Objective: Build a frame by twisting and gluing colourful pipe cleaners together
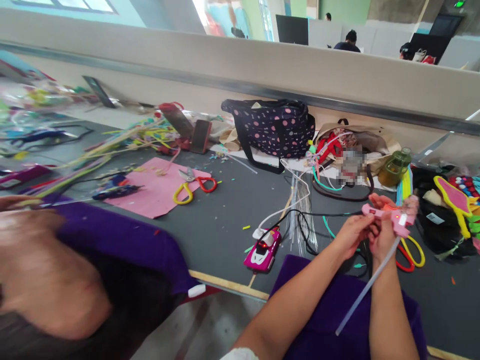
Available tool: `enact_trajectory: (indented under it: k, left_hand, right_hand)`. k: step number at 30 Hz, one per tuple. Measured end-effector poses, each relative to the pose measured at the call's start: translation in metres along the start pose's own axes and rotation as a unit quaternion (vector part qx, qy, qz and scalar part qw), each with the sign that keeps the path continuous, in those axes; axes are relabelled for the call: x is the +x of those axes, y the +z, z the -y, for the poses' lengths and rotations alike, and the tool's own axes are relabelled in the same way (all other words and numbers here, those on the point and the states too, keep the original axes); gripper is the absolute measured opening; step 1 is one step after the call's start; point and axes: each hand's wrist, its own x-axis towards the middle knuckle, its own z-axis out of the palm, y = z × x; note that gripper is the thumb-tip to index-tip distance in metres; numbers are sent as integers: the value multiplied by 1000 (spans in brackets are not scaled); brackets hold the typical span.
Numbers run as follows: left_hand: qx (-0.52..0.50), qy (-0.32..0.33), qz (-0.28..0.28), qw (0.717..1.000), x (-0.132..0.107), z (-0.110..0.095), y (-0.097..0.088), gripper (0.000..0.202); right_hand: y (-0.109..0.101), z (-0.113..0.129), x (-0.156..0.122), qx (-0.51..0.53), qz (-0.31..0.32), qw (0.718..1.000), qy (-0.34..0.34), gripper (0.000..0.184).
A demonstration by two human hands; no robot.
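Bright, diffuse light; washed-out window (88, 5) between 10 and 11 o'clock; grey surface (225, 220) evenly lit, shadows soft; co-worker's arm (48, 272) at 8 o'clock smeared, stretched wide toward the edge; hands (383, 234) between 3 and 4 o'clock fairly crisp; pixelated patch (351, 165) near 3.

Two scissors (190, 178) are counted, at nine and four o'clock from mid-view; one bottle (393, 169) and one pink glue gun (401, 225) are seen at three, one pink sheet (152, 187) at nine, one spotted bag (268, 127) at one.
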Motion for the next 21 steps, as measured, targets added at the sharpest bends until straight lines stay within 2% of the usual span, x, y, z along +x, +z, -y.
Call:
enact_trajectory:
  k: [2,3,5,6,8,9,10,11,13,14,15,16,17,19,21]
  left_hand:
    - [147,34,39,988,-5,-3,3,47]
    - [225,64,66,970,-9,-7,4,47]
    - [308,83,161,934,-18,-21,5,46]
    - [306,57,223,924,-24,-29,5,47]
    - [252,-48,333,907,-33,-48,-1,54]
    - [226,-87,350,905,-37,-57,-6,58]
    - [206,-94,330,917,-39,-65,-13,60]
    - [187,-73,289,936,-38,-71,-21,62]
    - [174,20,162,971,-32,-77,-38,61]
    - [188,66,91,976,-25,-77,-46,57]
    - [226,102,23,969,-18,-74,-54,50]
    - [287,130,-37,948,-9,-70,-61,41]
    - [367,147,-81,915,-1,-64,-67,32]
    - [545,151,-146,812,13,-52,-77,17]
    - [674,141,-143,711,22,-40,-82,13]
  right_hand:
    - [-11,7,8,34,-78,996,-29,34]
    - [-18,10,12,46,-109,993,-28,30]
    - [-33,16,20,77,-142,987,-4,23]
    - [-41,19,23,100,-138,985,13,21]
    - [-54,25,26,158,-97,982,46,20]
    - [-58,28,26,183,-61,979,64,21]
    - [-61,30,25,199,-23,977,78,22]
    - [-63,33,23,205,14,974,91,25]
    - [-61,37,16,194,78,971,111,31]
    - [-58,39,13,183,104,970,121,34]
    - [-55,40,9,170,128,968,131,36]
    - [-51,41,6,155,147,967,140,37]
    - [-47,41,3,135,160,967,146,37]
    - [-40,40,-1,88,167,971,147,34]
    - [-35,36,-2,42,151,979,133,31]
